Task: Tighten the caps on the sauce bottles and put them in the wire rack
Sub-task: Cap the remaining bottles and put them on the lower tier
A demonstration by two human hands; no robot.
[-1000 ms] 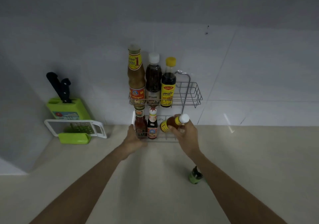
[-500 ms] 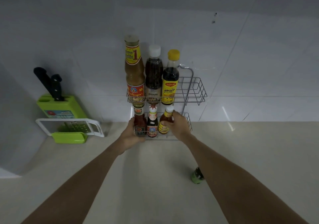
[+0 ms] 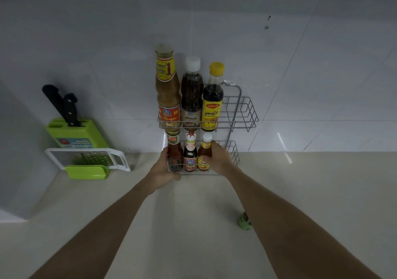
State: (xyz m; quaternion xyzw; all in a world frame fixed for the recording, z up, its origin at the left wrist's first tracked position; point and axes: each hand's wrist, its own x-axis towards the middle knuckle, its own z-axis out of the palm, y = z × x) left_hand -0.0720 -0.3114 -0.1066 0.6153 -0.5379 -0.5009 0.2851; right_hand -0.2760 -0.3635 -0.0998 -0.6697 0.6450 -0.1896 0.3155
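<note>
A two-tier wire rack [image 3: 247, 115] hangs on the tiled wall. Its upper shelf holds three tall bottles: a brown sauce bottle [image 3: 167, 89], a dark bottle with a white cap [image 3: 191, 93] and a dark bottle with a yellow cap [image 3: 212, 100]. On the lower shelf stand a red chilli bottle [image 3: 174, 151], a dark bottle with a red-white cap [image 3: 190, 154] and a small orange bottle with a white cap [image 3: 203, 153]. My right hand [image 3: 221, 159] grips the orange bottle, which stands upright in the lower shelf. My left hand [image 3: 163, 171] holds the rack's lower left corner beside the chilli bottle.
A small green-capped bottle [image 3: 245, 222] stands on the beige counter [image 3: 193, 225], partly behind my right forearm. At the left, a green knife block [image 3: 73, 132] holds two black-handled knives, with a white grater [image 3: 90, 160] on a green box in front.
My right hand carried the tilted orange bottle from in front of the rack into the lower shelf and stood it upright. My left hand stayed at the rack's left corner.
</note>
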